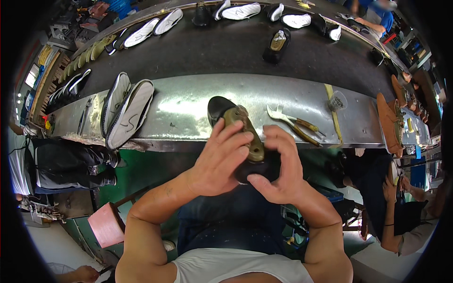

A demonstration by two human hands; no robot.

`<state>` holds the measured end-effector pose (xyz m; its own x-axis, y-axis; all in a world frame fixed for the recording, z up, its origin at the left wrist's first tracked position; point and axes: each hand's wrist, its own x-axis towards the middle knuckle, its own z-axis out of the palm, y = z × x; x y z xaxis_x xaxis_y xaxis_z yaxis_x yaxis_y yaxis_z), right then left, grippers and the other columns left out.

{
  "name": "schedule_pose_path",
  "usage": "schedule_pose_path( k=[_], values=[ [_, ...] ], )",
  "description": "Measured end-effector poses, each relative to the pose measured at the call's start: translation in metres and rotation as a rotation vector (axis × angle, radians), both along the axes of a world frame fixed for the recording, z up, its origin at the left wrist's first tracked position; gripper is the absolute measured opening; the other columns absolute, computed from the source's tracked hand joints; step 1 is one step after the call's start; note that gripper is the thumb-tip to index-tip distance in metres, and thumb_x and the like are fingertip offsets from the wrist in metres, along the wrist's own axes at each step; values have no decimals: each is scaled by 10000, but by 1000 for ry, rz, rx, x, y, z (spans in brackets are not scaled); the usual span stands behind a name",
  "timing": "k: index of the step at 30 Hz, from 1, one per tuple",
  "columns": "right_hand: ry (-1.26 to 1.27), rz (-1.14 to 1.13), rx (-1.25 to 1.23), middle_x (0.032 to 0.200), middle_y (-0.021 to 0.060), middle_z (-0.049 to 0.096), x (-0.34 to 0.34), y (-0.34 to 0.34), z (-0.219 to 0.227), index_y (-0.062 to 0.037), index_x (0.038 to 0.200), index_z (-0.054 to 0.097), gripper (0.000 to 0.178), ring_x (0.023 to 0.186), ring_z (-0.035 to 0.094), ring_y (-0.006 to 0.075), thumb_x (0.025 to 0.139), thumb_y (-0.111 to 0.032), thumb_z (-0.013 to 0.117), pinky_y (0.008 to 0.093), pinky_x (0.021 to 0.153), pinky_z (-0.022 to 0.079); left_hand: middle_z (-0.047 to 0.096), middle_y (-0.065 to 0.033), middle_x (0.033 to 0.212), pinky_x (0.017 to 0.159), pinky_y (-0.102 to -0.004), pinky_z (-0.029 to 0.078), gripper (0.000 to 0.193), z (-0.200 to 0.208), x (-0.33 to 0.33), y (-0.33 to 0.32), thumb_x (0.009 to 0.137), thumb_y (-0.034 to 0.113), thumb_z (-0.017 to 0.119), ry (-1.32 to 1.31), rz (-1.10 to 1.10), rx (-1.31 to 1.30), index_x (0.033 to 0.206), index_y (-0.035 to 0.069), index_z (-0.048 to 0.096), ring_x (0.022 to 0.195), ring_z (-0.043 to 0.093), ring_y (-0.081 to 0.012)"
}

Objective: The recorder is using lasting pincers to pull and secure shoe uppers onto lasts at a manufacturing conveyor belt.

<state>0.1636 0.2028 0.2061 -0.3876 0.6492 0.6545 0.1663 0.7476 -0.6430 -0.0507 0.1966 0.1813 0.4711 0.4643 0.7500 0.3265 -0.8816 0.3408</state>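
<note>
A black shoe [218, 106] on an olive-green last [256, 150] is in front of me, its toe pointing away over the metal bench edge. My left hand [219, 162] grips it from the left, fingers laid across the last. Around the heel end curls my right hand [285, 172], thumb low and fingers bent along the right side. Part of the heel is hidden by my hands. Right of the shoe lie metal pincers [279, 113] and a tool with a wooden handle [307, 124].
On the metal bench strip [184, 101], a pair of shoes with white soles [131, 113] lies left. A clear cup [338, 101] and brown shoes [389, 122] are right. More shoes line a dark conveyor belt [188, 54]. Co-workers stand at both sides; a pink bin [106, 225] is lower left.
</note>
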Motion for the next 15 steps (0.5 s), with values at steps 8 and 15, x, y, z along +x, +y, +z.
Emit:
schedule_pose_path(
  k=[8,15],
  values=[
    [426,86,-941,1490,169,463,29,27,-14,37,1550,268,622,1339,497,269,1018,-193,492,352,1121,380,358,-262,1518,1133,-652,267,1101,4,25,24,619,258,892,-62,-20,-29,1531,119,291,1399,357,-501],
    [977,-126,-775,1423,176,537,50,117,6,-21,1479,411,551,1270,571,314,1044,-357,378,492,980,524,393,-258,1511,1157,-497,296,914,8,-35,122,817,347,799,42,369,-161,1515,10,315,1416,362,-432]
  ],
)
